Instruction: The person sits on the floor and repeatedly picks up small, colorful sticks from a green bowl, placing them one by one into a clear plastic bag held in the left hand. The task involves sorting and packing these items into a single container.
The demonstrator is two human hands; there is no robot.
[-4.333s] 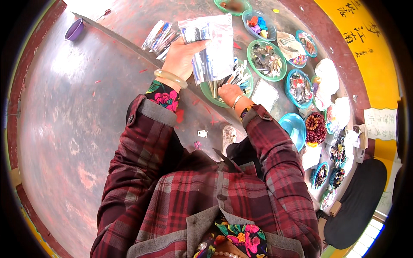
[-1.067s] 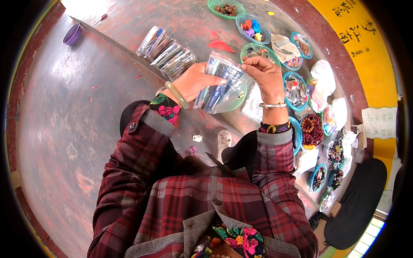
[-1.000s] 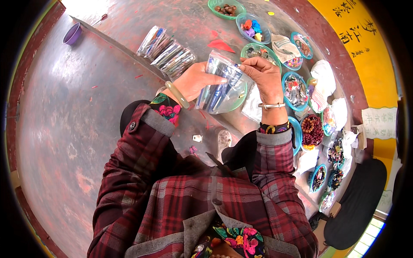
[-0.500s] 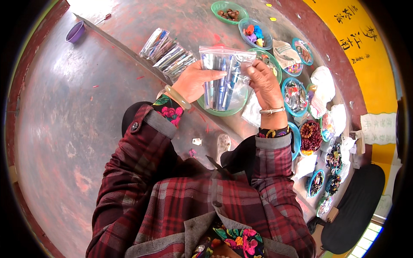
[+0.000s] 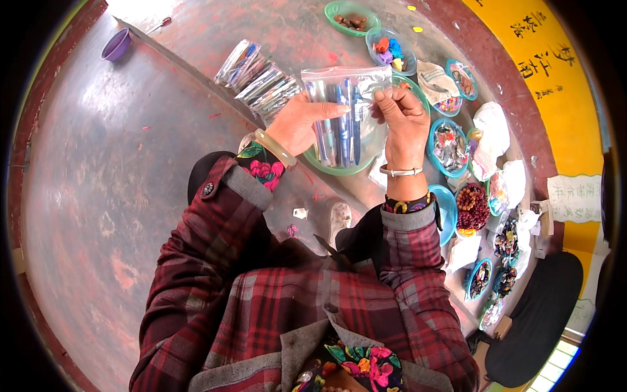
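Note:
A clear zip bag [image 5: 375,83] hangs upright between my hands, its zip edge at the top. Several blue and dark pens [image 5: 341,134] stand side by side inside it. My left hand [image 5: 295,123] grips the bag's left side, thumb lying across the front over the pens. At the right side, my right hand [image 5: 403,117] pinches the plastic between thumb and fingers. Behind the bag, and partly covered by it, is a green basin [image 5: 349,171]. Just beyond my left hand lies a row of filled clear bags of pens [image 5: 256,80].
Blue and green baskets of small goods line the right, among them one with dark red beads [image 5: 473,208] and one with colourful pieces [image 5: 390,49]. A green bowl of brown round things [image 5: 353,18] sits far off. A purple basin [image 5: 116,46] stands far left.
My right hand has shifted slightly down along the bag's right edge, drawing the plastic out flatter. The left hand keeps its hold, with the bag barely moved.

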